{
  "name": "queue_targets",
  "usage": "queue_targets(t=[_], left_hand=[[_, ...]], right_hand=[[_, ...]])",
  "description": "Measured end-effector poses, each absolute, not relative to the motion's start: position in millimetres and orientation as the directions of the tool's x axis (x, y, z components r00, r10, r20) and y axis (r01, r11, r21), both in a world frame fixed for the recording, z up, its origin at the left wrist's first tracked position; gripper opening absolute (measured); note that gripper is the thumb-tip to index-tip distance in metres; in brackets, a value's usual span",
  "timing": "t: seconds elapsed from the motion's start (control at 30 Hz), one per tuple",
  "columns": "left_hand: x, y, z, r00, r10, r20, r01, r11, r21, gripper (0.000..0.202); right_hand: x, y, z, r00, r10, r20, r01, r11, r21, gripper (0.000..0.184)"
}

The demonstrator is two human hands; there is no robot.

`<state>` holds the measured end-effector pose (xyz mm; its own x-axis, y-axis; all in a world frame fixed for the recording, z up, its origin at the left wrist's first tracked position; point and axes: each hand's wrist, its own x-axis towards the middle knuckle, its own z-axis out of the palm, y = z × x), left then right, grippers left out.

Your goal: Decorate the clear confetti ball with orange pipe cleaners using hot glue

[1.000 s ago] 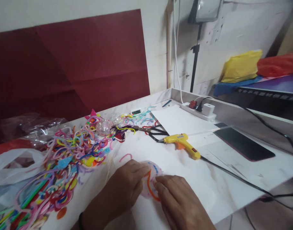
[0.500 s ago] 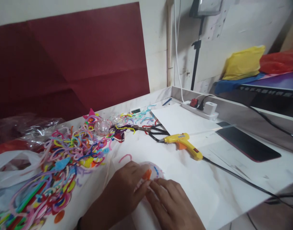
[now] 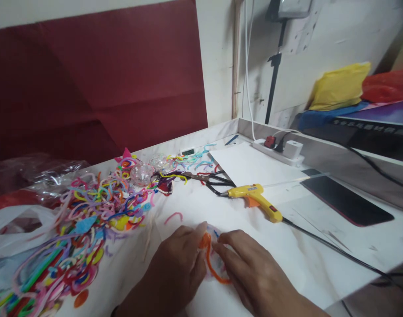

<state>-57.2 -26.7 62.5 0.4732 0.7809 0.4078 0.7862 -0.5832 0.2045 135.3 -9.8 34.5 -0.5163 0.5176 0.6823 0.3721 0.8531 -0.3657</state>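
A clear round plastic piece (image 3: 217,259) with blue and reddish marks sits between my hands over the white sheet. At its left, my left hand (image 3: 177,259) is closed, pinching an orange pipe cleaner (image 3: 214,272) near its bunched upper end. From there the orange strand curves down across the round piece toward my right fingers. My right hand (image 3: 254,266) has its fingers bent around the right side of the round piece; their tips are partly hidden. Just beyond my left hand lies a short pink pipe cleaner bit (image 3: 174,216).
A yellow glue gun (image 3: 254,198) rests ahead on the right, its cord trailing off the table. Black-handled scissors (image 3: 208,178), a phone (image 3: 346,200) and a power strip (image 3: 280,154) lie farther back. Colourful pipe cleaners (image 3: 99,211) heap at left beside a plastic bag (image 3: 20,229).
The orange pipe cleaner now shows as a long curve across the round piece; before, only an orange bit was visible. My right hand has moved right and away from my left.
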Motion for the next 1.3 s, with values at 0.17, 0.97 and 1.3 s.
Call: queue_targets(t=[0.17,0.97,1.3], left_hand=[[-53,-28,60,0.423,0.776,0.467,0.806,-0.558,0.196,0.051],[-60,-27,48,0.468,0.708,0.529,0.789,-0.604,0.112,0.041],[-82,-37,30,0.542,0.656,0.525,0.745,-0.664,0.060,0.042]], right_hand=[[135,-10,33,-0.561,0.547,0.621,0.268,0.830,-0.489,0.029],[137,8,31,-0.737,0.287,0.612,0.388,0.921,0.037,0.038],[135,8,23,-0.680,0.299,0.670,0.391,0.920,-0.013,0.041]])
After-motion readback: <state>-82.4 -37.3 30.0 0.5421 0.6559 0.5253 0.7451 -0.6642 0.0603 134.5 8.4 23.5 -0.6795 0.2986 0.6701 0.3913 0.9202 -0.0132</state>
